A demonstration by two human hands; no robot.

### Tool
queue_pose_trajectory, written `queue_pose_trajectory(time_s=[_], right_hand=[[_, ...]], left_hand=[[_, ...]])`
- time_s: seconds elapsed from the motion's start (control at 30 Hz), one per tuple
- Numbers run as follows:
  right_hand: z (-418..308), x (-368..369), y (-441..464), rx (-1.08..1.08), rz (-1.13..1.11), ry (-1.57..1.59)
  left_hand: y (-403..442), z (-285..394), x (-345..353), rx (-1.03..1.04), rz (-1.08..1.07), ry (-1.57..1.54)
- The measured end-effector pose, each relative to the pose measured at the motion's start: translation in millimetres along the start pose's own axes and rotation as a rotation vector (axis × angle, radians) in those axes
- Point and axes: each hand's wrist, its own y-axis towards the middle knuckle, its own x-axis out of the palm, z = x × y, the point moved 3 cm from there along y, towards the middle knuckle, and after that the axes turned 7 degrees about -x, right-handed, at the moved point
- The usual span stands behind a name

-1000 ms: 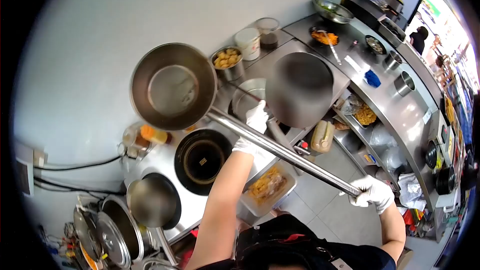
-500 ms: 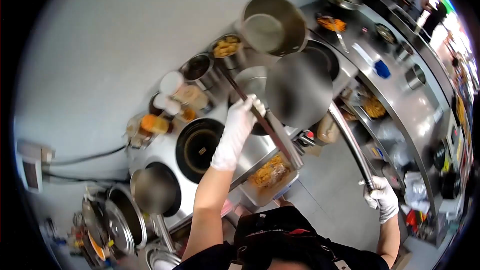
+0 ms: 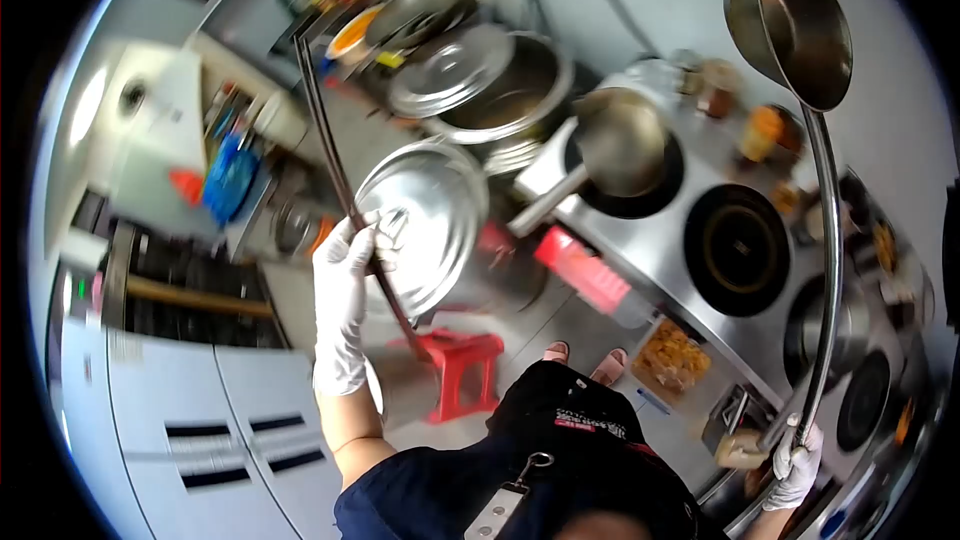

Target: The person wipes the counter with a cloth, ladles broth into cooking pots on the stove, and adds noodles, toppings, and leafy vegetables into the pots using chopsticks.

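Observation:
My left hand (image 3: 345, 285), in a white glove, is closed around a pair of long dark chopsticks (image 3: 330, 145). They slant from the upper left down toward a red stool (image 3: 460, 365). Behind that hand is a large round metal lid (image 3: 430, 225); whether the chopsticks touch it I cannot tell. At the lower right, my gloved right hand (image 3: 796, 462) grips the end of a long metal handle. It belongs to a deep ladle (image 3: 808, 25), held out over the stove side with its bowl showing no visible contents.
A pan (image 3: 620, 140) sits on one burner of the steel stove, beside a bare black burner (image 3: 737, 250). A large pot (image 3: 545, 90) with a tilted lid stands left of it. Below the stove edge is a box of yellow food (image 3: 672, 358). White cabinets (image 3: 180, 420) stand at left.
My view has swung left, from the pots and long counter to the lids, stool and cabinets. Both hands keep hold of the chopsticks and the ladle, which now stands farther to the right.

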Motion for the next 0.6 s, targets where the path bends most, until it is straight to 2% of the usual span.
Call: queue_pose_trajectory(time_s=[0.1, 0.17, 0.2, 0.23, 0.37, 0.43, 0.5, 0.53, 0.6], right_hand=[[-24, 51, 16, 0.111, -0.123, -0.029], [-34, 107, 21, 0.139, -0.236, -0.091], [-39, 138, 20, 0.136, -0.264, -0.119], [-21, 118, 55, 0.181, -0.281, -0.115], [3, 161, 86, 0.225, -0.380, -0.172], [13, 177, 90, 0.232, -0.385, -0.156], [13, 214, 77, 0.227, -0.343, -0.172], [15, 223, 77, 0.239, -0.344, -0.203], [17, 229, 80, 0.316, -0.321, -0.265]], left_hand=[[-53, -31, -131, -0.169, 0.257, 0.165], [-79, -69, -236, -0.303, 0.349, 0.458], [-96, -91, -275, -0.376, 0.409, 0.474], [-103, -113, -255, -0.580, 0.374, 0.496], [-169, -211, -310, -0.942, 0.346, 0.506], [-194, -256, -314, -1.013, 0.232, 0.532], [-237, -332, -353, -0.816, 0.007, 0.681], [-234, -380, -363, -0.796, -0.287, 0.788], [-215, -479, -374, -0.405, -0.864, 0.989]])
